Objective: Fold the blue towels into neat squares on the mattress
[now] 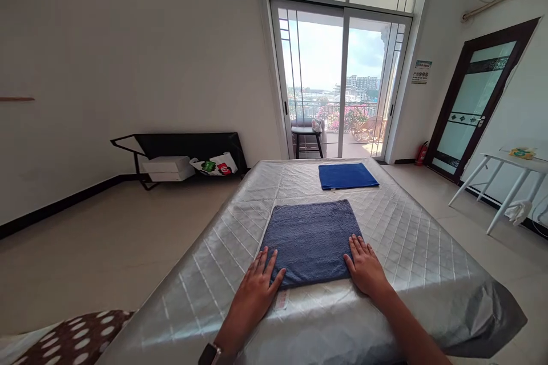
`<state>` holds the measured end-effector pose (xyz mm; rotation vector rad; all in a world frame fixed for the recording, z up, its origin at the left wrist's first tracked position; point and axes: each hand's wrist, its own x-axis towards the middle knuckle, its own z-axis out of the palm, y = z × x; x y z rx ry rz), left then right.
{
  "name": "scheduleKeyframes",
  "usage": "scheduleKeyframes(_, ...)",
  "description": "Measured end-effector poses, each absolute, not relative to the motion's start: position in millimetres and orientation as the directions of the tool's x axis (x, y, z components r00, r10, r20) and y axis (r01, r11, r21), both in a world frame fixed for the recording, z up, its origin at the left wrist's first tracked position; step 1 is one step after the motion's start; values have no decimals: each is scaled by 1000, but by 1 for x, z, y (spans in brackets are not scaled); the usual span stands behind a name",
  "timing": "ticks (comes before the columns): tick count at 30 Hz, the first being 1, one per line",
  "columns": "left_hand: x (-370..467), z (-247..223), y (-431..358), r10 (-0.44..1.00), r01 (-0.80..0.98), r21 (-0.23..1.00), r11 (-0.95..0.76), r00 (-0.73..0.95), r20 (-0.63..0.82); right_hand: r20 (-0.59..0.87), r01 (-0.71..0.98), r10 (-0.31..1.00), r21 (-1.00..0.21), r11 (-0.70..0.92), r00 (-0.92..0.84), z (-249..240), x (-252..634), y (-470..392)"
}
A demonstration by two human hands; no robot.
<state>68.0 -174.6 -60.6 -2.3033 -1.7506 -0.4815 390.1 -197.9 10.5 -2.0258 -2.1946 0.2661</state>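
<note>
A greyish-blue towel lies flat and roughly square near the front of a surface under a silver quilted cover. My left hand rests on its near left corner, fingers spread, with a dark watch on the wrist. On the right edge of the same cloth lies my right hand, its fingers stretched out flat. A white label pokes out from under the near edge, beside my left thumb. Beyond it, a brighter blue folded cloth lies flat, touched by neither hand.
A low black rack with a white box stands against the left wall. Glass sliding doors are straight ahead. To the right are a white table, a fire extinguisher and a dark-framed door. Brown polka-dot fabric shows lower left.
</note>
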Motion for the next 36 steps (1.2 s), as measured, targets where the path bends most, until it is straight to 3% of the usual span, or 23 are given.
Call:
scheduleKeyframes(12, 73, -47, -176, 849, 906, 98, -413, 343, 402, 0, 971, 997, -228, 77, -79, 8, 390, -196)
scheduleKeyframes(36, 68, -47, -177, 872, 906, 101, -411, 359, 332, 13, 971, 996, -224, 85, -85, 5, 391, -197)
